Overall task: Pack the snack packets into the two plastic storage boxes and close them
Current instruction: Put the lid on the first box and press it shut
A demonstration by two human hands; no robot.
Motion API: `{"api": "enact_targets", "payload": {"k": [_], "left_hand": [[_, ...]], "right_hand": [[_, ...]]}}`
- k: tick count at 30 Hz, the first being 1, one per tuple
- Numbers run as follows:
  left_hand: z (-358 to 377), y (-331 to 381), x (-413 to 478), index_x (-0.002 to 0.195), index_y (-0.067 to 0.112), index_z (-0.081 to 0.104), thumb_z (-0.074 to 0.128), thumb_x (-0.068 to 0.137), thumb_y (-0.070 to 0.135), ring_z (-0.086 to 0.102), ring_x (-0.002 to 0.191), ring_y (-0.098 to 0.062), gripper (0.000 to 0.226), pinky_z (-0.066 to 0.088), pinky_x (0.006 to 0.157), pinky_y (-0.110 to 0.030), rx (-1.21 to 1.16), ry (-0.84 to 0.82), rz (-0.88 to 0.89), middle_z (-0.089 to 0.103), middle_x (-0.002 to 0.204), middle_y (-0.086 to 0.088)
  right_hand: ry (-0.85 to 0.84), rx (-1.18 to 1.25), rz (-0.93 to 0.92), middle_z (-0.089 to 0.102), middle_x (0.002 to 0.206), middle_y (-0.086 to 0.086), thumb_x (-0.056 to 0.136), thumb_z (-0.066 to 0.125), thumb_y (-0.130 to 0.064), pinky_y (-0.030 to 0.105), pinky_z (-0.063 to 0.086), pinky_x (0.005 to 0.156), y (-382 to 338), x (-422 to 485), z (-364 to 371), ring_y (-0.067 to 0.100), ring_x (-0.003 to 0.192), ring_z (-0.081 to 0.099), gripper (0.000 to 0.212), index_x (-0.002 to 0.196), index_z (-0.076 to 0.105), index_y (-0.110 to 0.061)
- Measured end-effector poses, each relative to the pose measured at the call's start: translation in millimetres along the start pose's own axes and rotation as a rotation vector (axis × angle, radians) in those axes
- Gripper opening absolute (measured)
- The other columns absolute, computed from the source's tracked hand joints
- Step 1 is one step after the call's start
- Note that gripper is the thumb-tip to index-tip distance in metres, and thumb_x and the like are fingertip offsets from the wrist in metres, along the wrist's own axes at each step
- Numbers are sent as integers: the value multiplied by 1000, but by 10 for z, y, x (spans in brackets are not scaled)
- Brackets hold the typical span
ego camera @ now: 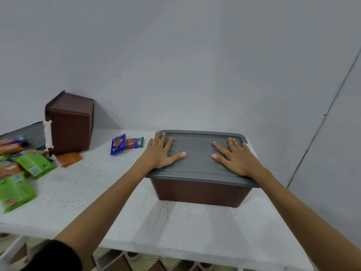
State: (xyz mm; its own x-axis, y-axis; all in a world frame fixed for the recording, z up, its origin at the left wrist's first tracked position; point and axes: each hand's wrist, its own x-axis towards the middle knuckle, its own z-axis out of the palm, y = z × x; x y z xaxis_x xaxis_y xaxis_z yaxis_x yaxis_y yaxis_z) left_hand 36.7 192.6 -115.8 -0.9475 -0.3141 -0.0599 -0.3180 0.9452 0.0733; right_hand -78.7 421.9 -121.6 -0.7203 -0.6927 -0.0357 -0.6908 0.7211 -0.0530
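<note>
I have both hands, left (163,153) and right (237,158), spread flat on the lid (197,153), pressing it onto the box (199,192) at the worktop's (117,192) right edge.

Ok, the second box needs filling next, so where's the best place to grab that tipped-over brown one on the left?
Likely its flared rim, reached from above-left. The brown box lies tipped with its opening facing left, so the rim's top lip offers a hook; the smooth tapered walls might slip.
</note>
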Motion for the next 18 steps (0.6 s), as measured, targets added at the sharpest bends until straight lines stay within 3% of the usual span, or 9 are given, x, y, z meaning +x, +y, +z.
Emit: {"api": "enact_targets", "payload": {"k": [5,11,15,18], "left_hand": [[38,119,-27,149,16,-1,15,96,54,-9,145,-21,67,-7,117,-42,78,-14,86,-7,158,-9],[29,407,-219,149,13,2,20,100,43,-6,146,-20,60,-2,117,-35,-154,-74,165,-7,157,-8],[141,615,-482,148,14,19,21,101,37,10,145,-16,52,11,116,-30,-192,142,207,14,157,-4],[169,611,-568,141,21,38,27,99,40,30,139,-12,48,31,108,-28,-179,340,220,35,150,3]], "right_hand": [[22,-1,12,1,157,17,93,17,-59,41,-1,118,-9,-13,-11,24,147,-2,58,146,3,-42],[45,47,48,6,158,14,98,19,-49,37,4,118,-128,-90,-4,24,147,5,54,148,10,-32],[87,191,30,16,157,8,100,27,-41,36,14,117,-330,-307,18,22,145,13,50,147,23,-25],[253,184,1,31,152,-1,98,20,-47,33,24,114,-480,-550,112,16,142,25,48,141,36,-31]]}}
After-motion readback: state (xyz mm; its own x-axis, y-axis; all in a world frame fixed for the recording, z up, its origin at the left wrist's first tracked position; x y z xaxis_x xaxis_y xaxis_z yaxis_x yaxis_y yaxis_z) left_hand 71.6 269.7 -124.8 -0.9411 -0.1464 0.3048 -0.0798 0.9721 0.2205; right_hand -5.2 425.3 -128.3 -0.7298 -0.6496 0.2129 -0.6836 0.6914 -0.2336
